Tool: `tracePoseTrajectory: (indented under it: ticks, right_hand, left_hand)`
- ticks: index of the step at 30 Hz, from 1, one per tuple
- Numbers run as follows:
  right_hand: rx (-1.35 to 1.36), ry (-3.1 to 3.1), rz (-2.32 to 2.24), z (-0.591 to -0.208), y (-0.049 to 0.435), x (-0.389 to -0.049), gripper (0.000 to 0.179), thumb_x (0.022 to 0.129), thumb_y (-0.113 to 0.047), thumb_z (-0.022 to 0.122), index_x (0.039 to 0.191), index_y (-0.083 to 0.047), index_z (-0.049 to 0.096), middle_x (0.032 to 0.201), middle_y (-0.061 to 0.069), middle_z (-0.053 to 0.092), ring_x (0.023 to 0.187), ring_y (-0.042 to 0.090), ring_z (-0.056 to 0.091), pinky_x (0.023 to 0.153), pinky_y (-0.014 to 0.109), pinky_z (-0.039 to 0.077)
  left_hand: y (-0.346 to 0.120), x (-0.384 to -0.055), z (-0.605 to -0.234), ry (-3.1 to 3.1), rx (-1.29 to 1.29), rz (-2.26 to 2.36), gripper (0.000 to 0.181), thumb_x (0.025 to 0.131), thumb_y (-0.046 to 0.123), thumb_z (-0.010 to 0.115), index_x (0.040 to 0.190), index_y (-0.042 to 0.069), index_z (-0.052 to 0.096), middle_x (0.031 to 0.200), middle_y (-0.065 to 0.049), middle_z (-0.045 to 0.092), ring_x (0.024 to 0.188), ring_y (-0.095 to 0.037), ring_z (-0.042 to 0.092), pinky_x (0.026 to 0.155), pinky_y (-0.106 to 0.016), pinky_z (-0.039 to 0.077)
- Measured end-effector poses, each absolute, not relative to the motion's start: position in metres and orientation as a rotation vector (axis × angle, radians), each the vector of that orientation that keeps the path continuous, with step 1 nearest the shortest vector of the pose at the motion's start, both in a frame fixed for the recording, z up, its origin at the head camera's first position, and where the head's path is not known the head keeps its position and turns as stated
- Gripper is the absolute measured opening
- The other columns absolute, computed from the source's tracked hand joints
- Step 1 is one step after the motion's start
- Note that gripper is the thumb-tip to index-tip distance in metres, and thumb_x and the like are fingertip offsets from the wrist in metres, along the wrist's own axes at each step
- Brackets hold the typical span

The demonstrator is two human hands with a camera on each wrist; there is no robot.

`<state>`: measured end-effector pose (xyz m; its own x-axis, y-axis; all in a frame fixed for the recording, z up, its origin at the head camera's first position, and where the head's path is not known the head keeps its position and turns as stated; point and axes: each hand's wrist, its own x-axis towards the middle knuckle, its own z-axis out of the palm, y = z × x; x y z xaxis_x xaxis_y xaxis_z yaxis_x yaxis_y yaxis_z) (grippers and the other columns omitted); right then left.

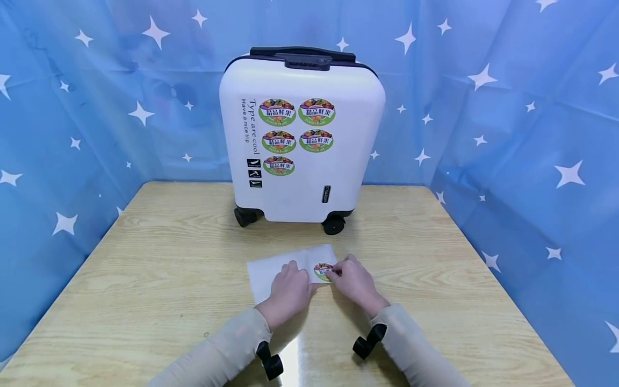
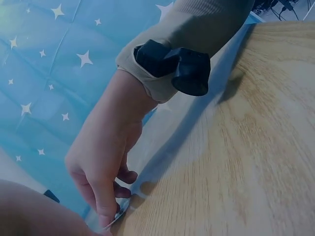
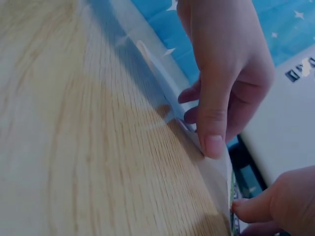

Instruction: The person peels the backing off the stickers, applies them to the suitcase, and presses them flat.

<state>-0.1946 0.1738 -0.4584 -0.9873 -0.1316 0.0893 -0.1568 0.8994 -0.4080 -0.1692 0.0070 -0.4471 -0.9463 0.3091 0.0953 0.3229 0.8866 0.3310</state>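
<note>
A white backing sheet (image 1: 271, 273) lies on the table before the suitcase, one oval fruit sticker (image 1: 321, 271) near its right edge. My left hand (image 1: 290, 290) holds the sheet at its near edge, fingers over it and thumb at the border. In the right wrist view the left thumb (image 3: 214, 145) presses that edge. My right hand (image 1: 355, 282) pinches the sticker's right side between thumb and index finger. How much of the sticker has lifted is hidden by the fingers. In the left wrist view, the right hand (image 2: 103, 157) bends down to the sheet's edge.
A white suitcase (image 1: 300, 199) with black wheels stands upright at the back of the wooden table (image 1: 159, 258). Several matching oval stickers (image 1: 316, 141) are on its front, two columns wide. A blue star-patterned curtain (image 1: 483, 134) surrounds the table.
</note>
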Motion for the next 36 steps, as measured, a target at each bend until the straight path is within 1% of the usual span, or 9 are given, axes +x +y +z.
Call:
tracePoseTrajectory:
  ticks: [5,9,12,16,19,22,26,33,36]
  right_hand:
    - [0.224,-3.023,0.676,-0.457,0.174,-0.195,0.022,0.081,-0.028,0.072,0.091,-0.009,0.073,0.083,0.002,0.05,0.066,0.014,0.047,0.055,0.029,0.041]
    - [0.219,-3.019,0.71,-0.456,0.173,-0.195,0.02,0.081,-0.027,0.071,0.092,-0.01,0.073,0.083,0.003,0.05,0.065,0.014,0.047,0.054,0.028,0.04]
    - [0.225,-3.0,0.731,-0.456,0.173,-0.196,0.019,0.082,-0.027,0.071,0.092,-0.011,0.073,0.082,0.002,0.049,0.064,0.014,0.046,0.054,0.028,0.04]
    - [0.233,-2.977,0.734,-0.456,0.173,-0.196,0.024,0.082,-0.027,0.07,0.098,-0.009,0.072,0.08,0.001,0.05,0.065,0.013,0.047,0.055,0.028,0.04]
    - [0.246,-2.956,0.753,-0.454,0.171,-0.194,0.028,0.083,-0.026,0.07,0.103,-0.005,0.07,0.08,0.002,0.052,0.067,0.014,0.051,0.057,0.029,0.043]
    - [0.265,-2.928,0.813,-0.452,0.169,-0.191,0.03,0.083,-0.023,0.069,0.106,-0.002,0.069,0.081,0.003,0.054,0.07,0.015,0.055,0.059,0.028,0.046]
    - [0.3,-2.877,0.889,-0.45,0.165,-0.188,0.026,0.084,-0.021,0.069,0.103,-0.003,0.07,0.083,0.003,0.057,0.07,0.013,0.057,0.058,0.026,0.046]
    - [0.398,-2.737,0.922,-0.448,0.16,-0.182,0.015,0.083,-0.017,0.07,0.095,-0.008,0.072,0.079,0.0,0.057,0.059,0.007,0.047,0.05,0.022,0.04]
    - [0.421,-2.689,0.954,-0.447,0.159,-0.18,0.015,0.082,-0.013,0.071,0.095,-0.007,0.073,0.076,-0.001,0.056,0.057,0.006,0.045,0.049,0.022,0.039]
  left_hand:
    - [0.007,-0.174,-0.45,-2.946,-0.513,-0.724,0.039,0.081,0.042,0.068,0.071,0.004,0.064,0.071,-0.007,0.048,0.062,-0.02,0.044,0.046,-0.031,0.038]
    - [0.006,-0.179,-0.449,-2.906,-0.516,-0.961,0.036,0.086,0.037,0.064,0.064,0.008,0.059,0.067,-0.004,0.048,0.06,-0.016,0.043,0.045,-0.028,0.037]
    - [0.006,-0.183,-0.447,-2.871,-0.504,-1.099,0.03,0.089,0.027,0.062,0.066,0.007,0.061,0.067,-0.004,0.049,0.06,-0.015,0.043,0.048,-0.027,0.038]
    - [0.005,-0.186,-0.445,-2.852,-0.482,-1.174,0.018,0.088,0.017,0.063,0.078,0.002,0.067,0.074,-0.004,0.055,0.062,-0.013,0.047,0.053,-0.025,0.04]
    - [0.005,-0.186,-0.444,-2.853,-0.468,-1.208,0.017,0.088,0.015,0.063,0.084,-0.001,0.068,0.077,-0.006,0.058,0.061,-0.012,0.049,0.052,-0.023,0.042]
    - [0.004,-0.186,-0.442,-2.848,-0.452,-1.243,0.016,0.088,0.013,0.063,0.086,-0.002,0.067,0.079,-0.008,0.058,0.06,-0.012,0.051,0.049,-0.022,0.043]
    - [0.002,-0.186,-0.439,-2.833,-0.465,-1.247,0.014,0.088,0.012,0.063,0.084,-0.001,0.066,0.076,-0.006,0.058,0.058,-0.011,0.051,0.049,-0.023,0.043]
    - [0.003,-0.189,-0.44,-2.792,-0.506,-1.297,0.01,0.087,0.01,0.063,0.081,0.002,0.065,0.071,-0.002,0.059,0.055,-0.009,0.05,0.049,-0.022,0.043]
    - [0.003,-0.19,-0.44,-2.756,-0.526,-1.326,0.008,0.085,0.007,0.064,0.078,0.003,0.065,0.069,-0.001,0.058,0.055,-0.008,0.049,0.049,-0.022,0.041]
